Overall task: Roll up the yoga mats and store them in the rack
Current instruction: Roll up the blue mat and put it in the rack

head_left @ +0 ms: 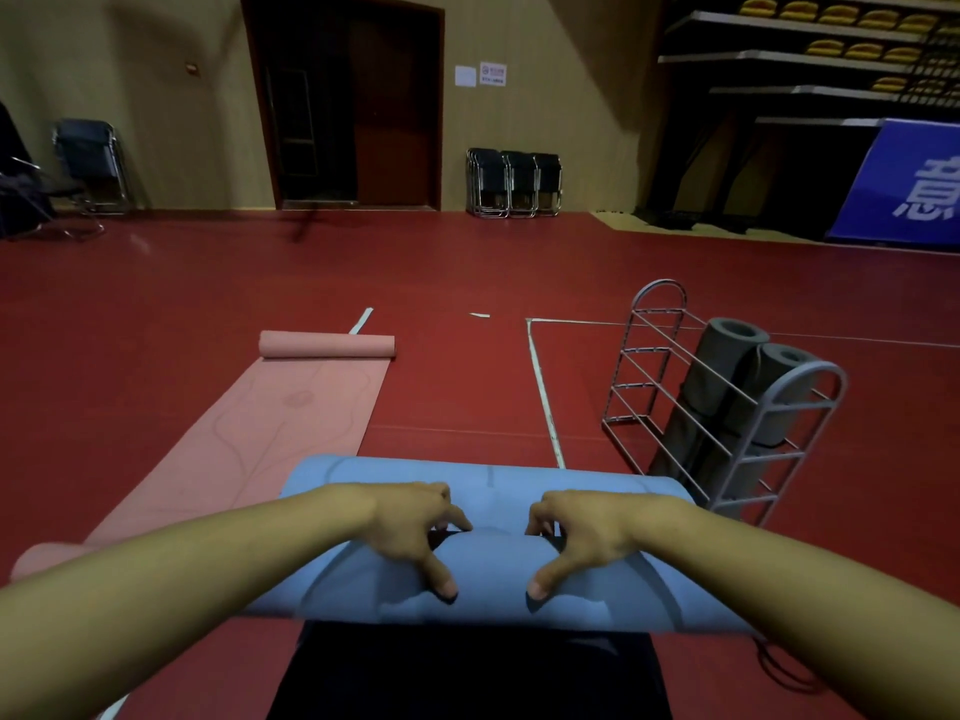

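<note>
A blue yoga mat (488,569) lies across the red floor right in front of me, mostly rolled, with a short flat flap still showing beyond the roll. My left hand (415,532) and my right hand (582,532) both grip the top of the roll, fingers curled over its far side and thumbs on the near side. A pink yoga mat (270,433) lies flat to the left, curled at its far end and at its near end. A grey metal rack (727,407) stands at the right with two dark grey rolled mats (743,376) leaning in it.
White lines (543,392) mark the red floor between the mats and the rack. Folded chairs (514,181) lean on the far wall beside a dark door (353,101). A blue banner (904,184) and tiered shelves fill the far right. More chairs (88,168) stand at the far left.
</note>
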`<state>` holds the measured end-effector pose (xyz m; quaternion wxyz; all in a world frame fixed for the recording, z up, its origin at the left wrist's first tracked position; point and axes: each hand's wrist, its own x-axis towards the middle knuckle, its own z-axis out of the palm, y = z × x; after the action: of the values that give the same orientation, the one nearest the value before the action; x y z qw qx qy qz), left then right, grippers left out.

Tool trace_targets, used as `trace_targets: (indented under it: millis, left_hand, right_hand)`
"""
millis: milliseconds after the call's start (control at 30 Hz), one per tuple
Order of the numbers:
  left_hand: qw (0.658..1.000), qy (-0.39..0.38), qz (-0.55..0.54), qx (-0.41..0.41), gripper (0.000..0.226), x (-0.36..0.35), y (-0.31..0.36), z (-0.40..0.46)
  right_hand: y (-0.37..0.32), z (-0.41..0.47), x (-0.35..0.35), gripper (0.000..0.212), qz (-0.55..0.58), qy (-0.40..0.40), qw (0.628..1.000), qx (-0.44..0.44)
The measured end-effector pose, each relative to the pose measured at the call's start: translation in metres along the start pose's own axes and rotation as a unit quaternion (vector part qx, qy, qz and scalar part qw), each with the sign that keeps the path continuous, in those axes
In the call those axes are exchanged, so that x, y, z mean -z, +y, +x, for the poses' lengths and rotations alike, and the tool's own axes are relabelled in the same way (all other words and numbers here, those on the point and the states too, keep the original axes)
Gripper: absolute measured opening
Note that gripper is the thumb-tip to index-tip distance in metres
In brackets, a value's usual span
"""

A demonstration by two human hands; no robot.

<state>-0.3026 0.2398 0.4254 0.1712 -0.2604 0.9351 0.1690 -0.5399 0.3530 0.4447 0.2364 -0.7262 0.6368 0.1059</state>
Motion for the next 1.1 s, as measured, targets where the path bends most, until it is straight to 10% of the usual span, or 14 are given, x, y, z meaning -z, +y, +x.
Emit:
trace_targets:
  millis: [567,800,1100]
  left_hand:
    - [0.996,0.031,0.078,0.037,0.087,0.013,0.017,0.010]
    - [0.993,0.033,0.105,0.043,0.087,0.022,0.016,0.013]
    - [0.988,0.082,0.119,0.052,0.061,0.014,0.021,0.011]
  right_hand:
    - [-0.015,0.009,0.015,0.042,-0.084,-0.013,0.996,-0.019]
    - [-0.013,0.018,0.014,0.093,-0.080,0.013,0.996,-0.039]
    - [-0.005,0.019,0.012,0.061,-0.026,0.011,0.999,-0.046]
